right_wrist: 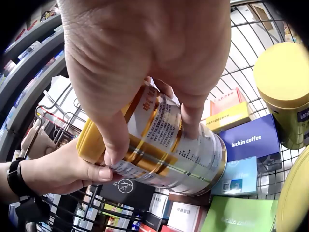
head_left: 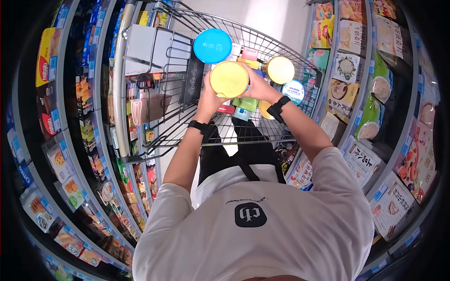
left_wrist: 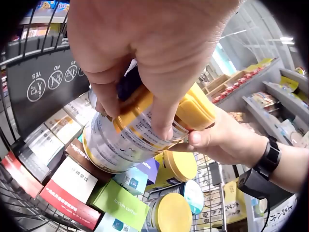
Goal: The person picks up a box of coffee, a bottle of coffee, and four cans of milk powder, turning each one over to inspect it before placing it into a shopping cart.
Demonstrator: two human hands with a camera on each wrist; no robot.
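Gripping can (right_wrist: 164,145) | left hand (left_wrist: 159,53), right hand (right_wrist: 145,63) | fingers (right_wrist: 114,140) curled round it

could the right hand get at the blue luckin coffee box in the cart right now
Probably not as things stand: the right hand grips the yellow-lidded can together with the left hand, and that can hangs over the boxes. The luckin coffee box itself lies uncovered.

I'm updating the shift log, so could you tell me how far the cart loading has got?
Already in the shopping cart: several boxes and yellow-lidded cans. In hand: the left hand and right hand both grip a silver can with a yellow lid above the basket. Left: setting it down inside.
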